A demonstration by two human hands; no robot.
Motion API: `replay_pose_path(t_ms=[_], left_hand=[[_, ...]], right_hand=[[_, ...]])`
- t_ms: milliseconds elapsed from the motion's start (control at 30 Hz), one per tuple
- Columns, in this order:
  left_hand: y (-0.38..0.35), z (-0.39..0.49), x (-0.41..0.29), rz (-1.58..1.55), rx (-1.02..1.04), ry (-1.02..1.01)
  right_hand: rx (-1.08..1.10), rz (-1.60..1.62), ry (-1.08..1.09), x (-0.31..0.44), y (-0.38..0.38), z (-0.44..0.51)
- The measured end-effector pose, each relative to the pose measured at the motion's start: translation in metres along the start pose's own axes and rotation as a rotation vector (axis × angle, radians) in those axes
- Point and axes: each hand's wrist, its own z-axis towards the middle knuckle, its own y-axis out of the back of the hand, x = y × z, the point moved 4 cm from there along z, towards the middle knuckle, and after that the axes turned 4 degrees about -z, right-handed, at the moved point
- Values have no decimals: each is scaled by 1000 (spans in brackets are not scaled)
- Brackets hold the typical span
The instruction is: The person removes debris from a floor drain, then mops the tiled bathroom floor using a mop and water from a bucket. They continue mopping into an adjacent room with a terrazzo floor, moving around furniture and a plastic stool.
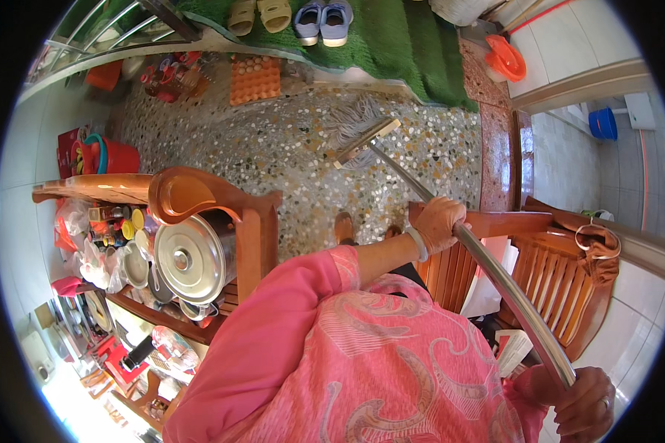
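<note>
A string mop with a metal handle point(501, 282) slants across the view from lower right to the floor. My left hand point(439, 222) is closed around the handle partway down. My right hand point(584, 403) grips its upper end by the right side of my body. The clamp point(368, 144) of the mop is pale and bar-shaped. Grey mop strings point(353, 119) spread over the speckled terrazzo floor point(305, 166), beyond my feet. The strings look blurred.
Left, a wooden bench point(257, 238) holds a large lidded metal pot point(191, 257), jars and bags. A slatted wooden seat point(554, 277) stands right. Ahead lie an egg tray point(255, 83), bottles point(174, 77), green matting point(382, 44) and blue shoes point(322, 22). Red bucket point(123, 158) stands left.
</note>
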Motion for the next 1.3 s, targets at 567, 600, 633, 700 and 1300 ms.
replay_pose_path(t_ms=[567,600,633,700,1300], left_hand=[[-166,-129,-66,134,565,15],[-176,-140,-73,137,599,29],[-185,-150,-80,140,630,45],[-203,-169,-95,168,655,29],[-100,-313,-118,267,192,-48]], right_hand=[[-542,-265,-91,167,4,-224],[-559,-267,-110,180,5,-234],[-596,-288,-115,192,5,-244],[-656,-311,-129,211,6,-260],[-35,334,260,191,-108,-267]])
